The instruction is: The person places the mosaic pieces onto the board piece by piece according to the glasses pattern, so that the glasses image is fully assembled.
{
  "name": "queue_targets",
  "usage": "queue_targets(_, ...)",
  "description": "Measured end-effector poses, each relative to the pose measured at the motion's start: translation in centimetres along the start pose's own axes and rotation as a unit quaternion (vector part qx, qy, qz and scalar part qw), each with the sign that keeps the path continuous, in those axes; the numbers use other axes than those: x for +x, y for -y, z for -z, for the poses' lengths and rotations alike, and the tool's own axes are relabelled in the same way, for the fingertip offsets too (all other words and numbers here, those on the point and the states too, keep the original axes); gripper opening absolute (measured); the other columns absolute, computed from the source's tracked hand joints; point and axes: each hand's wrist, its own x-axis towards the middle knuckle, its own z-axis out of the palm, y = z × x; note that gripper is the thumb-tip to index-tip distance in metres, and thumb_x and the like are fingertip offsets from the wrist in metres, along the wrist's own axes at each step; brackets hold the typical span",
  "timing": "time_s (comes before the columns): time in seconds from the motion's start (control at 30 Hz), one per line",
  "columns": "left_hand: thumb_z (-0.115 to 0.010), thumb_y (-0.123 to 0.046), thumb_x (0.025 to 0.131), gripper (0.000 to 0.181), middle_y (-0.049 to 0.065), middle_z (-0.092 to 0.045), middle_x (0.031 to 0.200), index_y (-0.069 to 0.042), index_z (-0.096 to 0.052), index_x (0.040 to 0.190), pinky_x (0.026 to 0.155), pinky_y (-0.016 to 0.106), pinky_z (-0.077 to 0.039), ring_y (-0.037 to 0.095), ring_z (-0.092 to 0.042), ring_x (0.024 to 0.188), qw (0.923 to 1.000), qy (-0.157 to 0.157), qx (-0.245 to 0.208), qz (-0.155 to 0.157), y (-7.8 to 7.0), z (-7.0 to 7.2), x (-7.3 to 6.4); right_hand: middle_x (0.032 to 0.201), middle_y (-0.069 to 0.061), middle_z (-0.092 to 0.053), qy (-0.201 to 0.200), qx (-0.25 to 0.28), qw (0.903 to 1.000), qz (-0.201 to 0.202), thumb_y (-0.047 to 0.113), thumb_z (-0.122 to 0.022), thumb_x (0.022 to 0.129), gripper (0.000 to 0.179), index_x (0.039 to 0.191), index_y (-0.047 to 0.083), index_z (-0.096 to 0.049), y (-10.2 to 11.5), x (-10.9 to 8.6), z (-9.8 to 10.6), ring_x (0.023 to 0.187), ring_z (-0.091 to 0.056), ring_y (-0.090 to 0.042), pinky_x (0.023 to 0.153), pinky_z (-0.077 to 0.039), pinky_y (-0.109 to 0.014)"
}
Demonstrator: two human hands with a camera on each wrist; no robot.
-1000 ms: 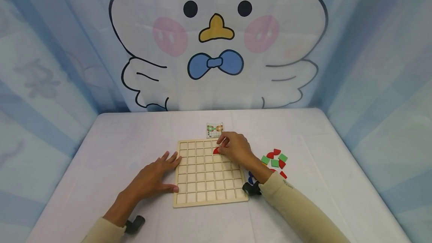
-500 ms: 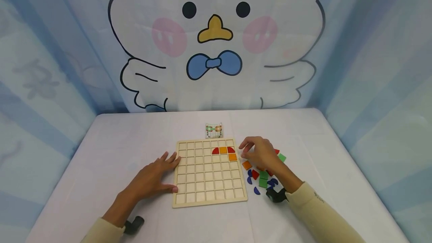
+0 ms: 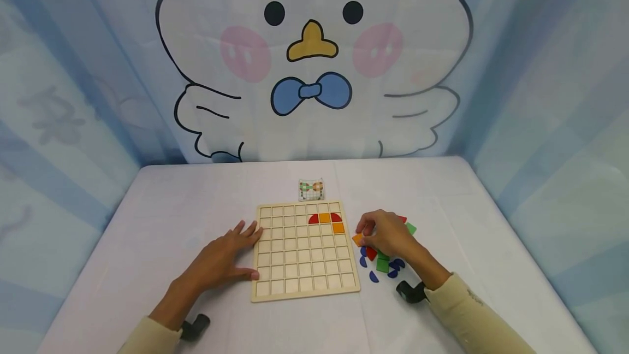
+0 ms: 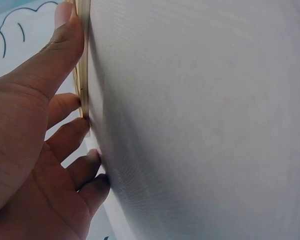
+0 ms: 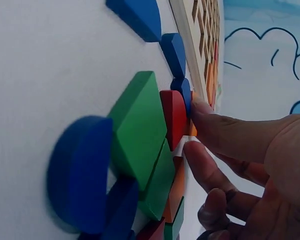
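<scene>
A wooden grid board [image 3: 305,297] lies before me. My left hand [image 3: 221,255] rests spread at its left edge, thumb and fingertips touching the rim, as the left wrist view confirms along the board's side [image 4: 84,65]. Over the loose pieces right of the board is my right hand [image 3: 385,235], thumb and index finger pinching an orange square tile [image 3: 356,240]. In the right wrist view that orange tile [image 5: 193,129] shows between thumb and index finger, partly hidden by a blue piece. Two red quarter-round pieces [image 3: 313,219] and two orange squares [image 3: 338,228] sit in the board's upper right cells.
Several blue half-round pieces [image 3: 374,277], green squares [image 3: 382,265] and red pieces [image 3: 371,254] lie scattered under and around the right hand. A small pattern card [image 3: 311,190] lies beyond the board's far edge. A printed curtain [image 3: 309,130] stands behind the table.
My right hand left the board's upper right, uncovering red and orange pieces there, and moved right and down to the loose orange tile, which it now pinches. The left hand stays in place.
</scene>
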Motion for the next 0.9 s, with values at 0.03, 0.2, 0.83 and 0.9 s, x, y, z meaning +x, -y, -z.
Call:
queue_targets(0.03, -0.090, -0.053, 0.077, 0.105, 0.012, -0.038, 0.170, -0.014, -0.044, 0.162, 0.115, 0.072, -0.042, 0.046, -0.033, 0.158, 1.0000, 0.000, -0.001, 0.000, 0.0, 0.0, 0.0, 0.086, 0.001, -0.065, 0.000, -0.004, 1.0000, 0.003, 0.019, -0.089, 0.087, 0.018, 0.093, 0.021, -0.073, 0.0, 0.0, 0.0, 0.082, -0.058, -0.018, 0.072, -0.050, -0.030)
queue_targets(0.2, -0.089, -0.055, 0.077, 0.105, 0.011, -0.038, 0.170, -0.015, -0.044, 0.163, 0.116, 0.072, -0.041, 0.046, -0.033, 0.159, 1.0000, 0.001, -0.006, 0.002, 0.0, 0.1, -0.1, 0.085, 0.000, -0.064, 0.003, -0.001, 1.0000, 0.000, 0.017, -0.088, 0.088, 0.022, 0.088, 0.019, -0.067, 0.2, -0.1, 0.0, 0.079, -0.058, -0.019, 0.069, -0.051, -0.029)
queue_targets(0.83, -0.091, -0.050, 0.076, 0.105, 0.011, -0.036, 0.170, -0.014, -0.043, 0.163, 0.117, 0.072, -0.040, 0.045, -0.032, 0.159, 1.0000, -0.001, -0.005, 0.007, 0.2, 0.0, 0.0, 0.081, 0.004, -0.068, -0.060, 0.097, 0.9899, 0.084, 0.016, -0.088, 0.089, 0.017, 0.088, 0.019, -0.071, 4.8, 2.1, -1.8, 0.072, -0.055, -0.016, 0.065, -0.042, -0.028)
queue_targets(0.9, -0.091, -0.051, 0.076, 0.105, 0.011, -0.036, 0.170, -0.014, -0.043, 0.163, 0.116, 0.072, -0.040, 0.046, -0.032, 0.159, 1.0000, 0.000, -0.005, 0.006, 0.2, 0.0, 0.0, 0.079, 0.004, -0.068, -0.058, 0.100, 0.9890, 0.092, 0.015, -0.088, 0.088, 0.017, 0.087, 0.019, -0.072, 5.2, 2.4, -2.3, 0.071, -0.056, -0.015, 0.066, -0.042, -0.028)
